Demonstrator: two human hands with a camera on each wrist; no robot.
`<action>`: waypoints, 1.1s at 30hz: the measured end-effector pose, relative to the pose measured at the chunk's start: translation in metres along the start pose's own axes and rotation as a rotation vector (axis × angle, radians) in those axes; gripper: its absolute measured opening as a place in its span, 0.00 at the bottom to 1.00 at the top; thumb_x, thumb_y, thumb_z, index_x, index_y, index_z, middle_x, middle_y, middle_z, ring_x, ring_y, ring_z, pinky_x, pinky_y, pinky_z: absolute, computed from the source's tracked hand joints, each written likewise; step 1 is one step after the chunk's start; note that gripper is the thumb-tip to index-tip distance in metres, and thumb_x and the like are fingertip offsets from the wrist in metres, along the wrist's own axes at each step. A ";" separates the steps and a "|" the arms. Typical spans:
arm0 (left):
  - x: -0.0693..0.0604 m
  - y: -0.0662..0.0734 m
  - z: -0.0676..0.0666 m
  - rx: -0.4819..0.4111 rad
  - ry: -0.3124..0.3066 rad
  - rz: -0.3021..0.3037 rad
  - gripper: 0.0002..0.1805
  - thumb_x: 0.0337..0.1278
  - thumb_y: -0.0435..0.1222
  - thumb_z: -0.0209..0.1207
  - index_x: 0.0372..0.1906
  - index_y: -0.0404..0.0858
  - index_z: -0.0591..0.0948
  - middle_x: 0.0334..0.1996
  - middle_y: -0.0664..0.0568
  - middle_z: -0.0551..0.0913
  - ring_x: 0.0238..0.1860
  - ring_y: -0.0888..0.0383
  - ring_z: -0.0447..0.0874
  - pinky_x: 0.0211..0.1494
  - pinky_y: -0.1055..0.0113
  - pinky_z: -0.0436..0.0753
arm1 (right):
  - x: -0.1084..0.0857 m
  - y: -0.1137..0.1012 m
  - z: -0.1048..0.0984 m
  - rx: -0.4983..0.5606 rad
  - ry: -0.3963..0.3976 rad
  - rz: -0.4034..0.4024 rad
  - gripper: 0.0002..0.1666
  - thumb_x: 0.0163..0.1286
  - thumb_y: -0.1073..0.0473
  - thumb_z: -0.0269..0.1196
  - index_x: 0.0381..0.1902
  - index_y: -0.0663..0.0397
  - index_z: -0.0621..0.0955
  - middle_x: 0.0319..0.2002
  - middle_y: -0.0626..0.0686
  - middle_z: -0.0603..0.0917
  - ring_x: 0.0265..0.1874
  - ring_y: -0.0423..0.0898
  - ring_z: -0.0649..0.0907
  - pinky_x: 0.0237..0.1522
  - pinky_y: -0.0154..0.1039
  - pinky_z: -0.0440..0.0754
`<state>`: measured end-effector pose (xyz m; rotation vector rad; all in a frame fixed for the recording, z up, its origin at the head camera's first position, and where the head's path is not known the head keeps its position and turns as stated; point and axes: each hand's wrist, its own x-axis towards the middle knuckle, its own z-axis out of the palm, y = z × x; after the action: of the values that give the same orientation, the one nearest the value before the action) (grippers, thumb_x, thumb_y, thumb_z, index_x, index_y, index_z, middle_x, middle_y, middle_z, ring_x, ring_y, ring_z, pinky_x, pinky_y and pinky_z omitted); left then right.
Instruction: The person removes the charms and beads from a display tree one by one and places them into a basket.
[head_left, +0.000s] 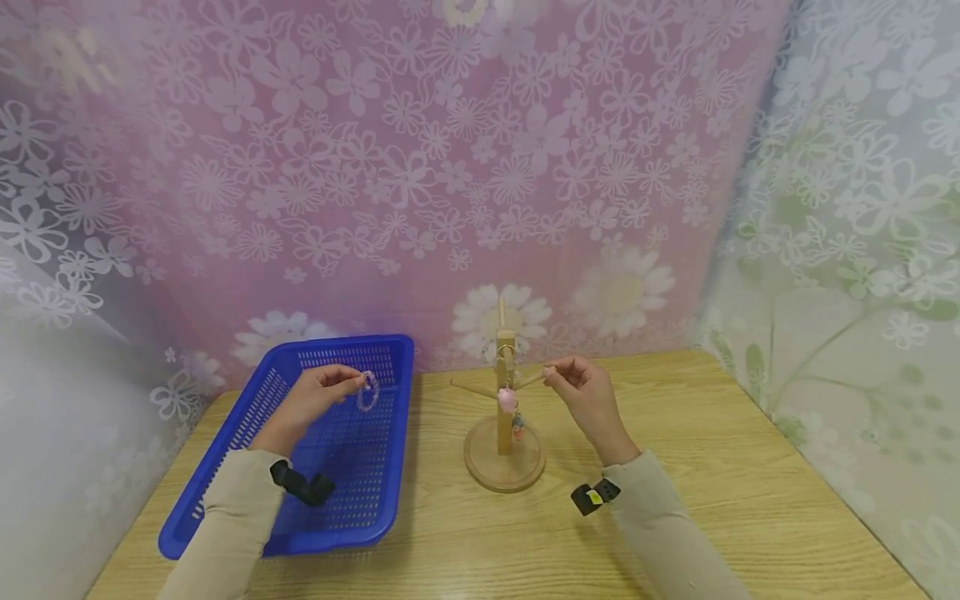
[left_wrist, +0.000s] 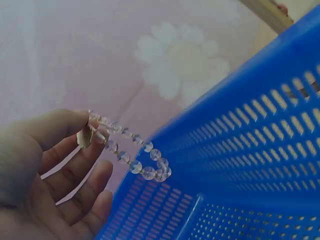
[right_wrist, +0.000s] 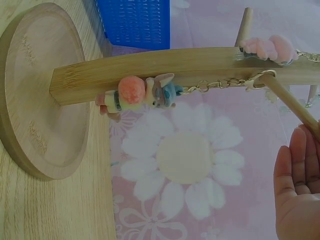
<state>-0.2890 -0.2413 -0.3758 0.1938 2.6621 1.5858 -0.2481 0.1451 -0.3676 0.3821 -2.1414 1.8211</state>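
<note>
Laterally, a beaded bracelet (left_wrist: 135, 167), pinched in the left grip (head_left: 311, 402) over the blue basket (head_left: 406, 400), hangs well left of the wooden stand (head_left: 504, 435) on the tabletop (head_left: 720, 450), while the right grip (head_left: 588, 400), nearer the stand, pinches the tip of a peg (head_left: 531, 380) slanting outward rightward.
</note>
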 end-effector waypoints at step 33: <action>0.011 -0.049 -0.017 0.072 -0.094 0.023 0.17 0.62 0.38 0.59 0.49 0.30 0.80 0.47 0.39 0.82 0.47 0.52 0.78 0.57 0.46 0.71 | -0.001 -0.001 0.001 -0.012 0.012 0.002 0.10 0.66 0.67 0.60 0.39 0.73 0.78 0.31 0.56 0.82 0.28 0.35 0.80 0.37 0.30 0.79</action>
<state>-0.3054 -0.2776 -0.4103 0.2939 2.6569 1.4492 -0.2472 0.1444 -0.3668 0.3650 -2.1444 1.8063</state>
